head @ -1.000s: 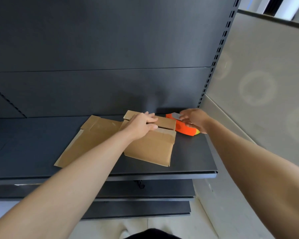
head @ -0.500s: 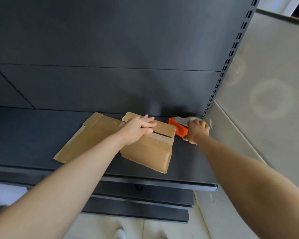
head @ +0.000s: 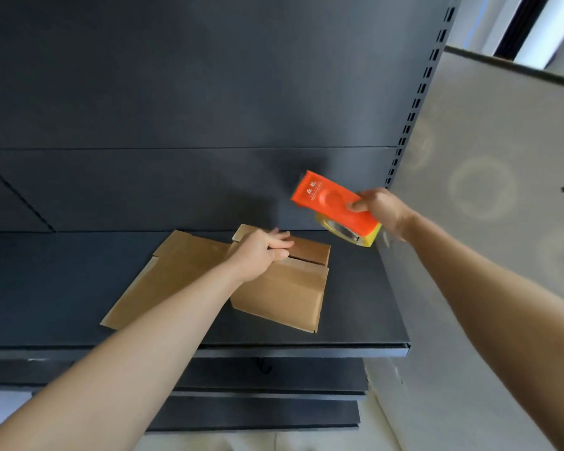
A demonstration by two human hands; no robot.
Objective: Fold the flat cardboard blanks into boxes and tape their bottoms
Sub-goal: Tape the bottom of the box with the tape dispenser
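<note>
Our left hand (head: 261, 252) lies with its fingers nearly straight on the closed flaps of the cardboard box (head: 284, 288), pressing them down, we judge, to hold the seam shut for taping; the box sits on the shelf (head: 355, 304) under that hand, its seam running towards our right hand (head: 383, 209); that hand grips the orange tape dispenser (head: 332, 203) in the air, slanted, nose up and leftward, tape roll (head: 342, 231) lowest; flat blanks (head: 163, 281) lie left of the left hand.

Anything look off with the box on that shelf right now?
The box sits skewed on the shelf, and under the left hand its two top flaps do not meet flush; the near one stands proud. Nothing looks damaged. The right hand holds the tape dispenser aloft.
</note>
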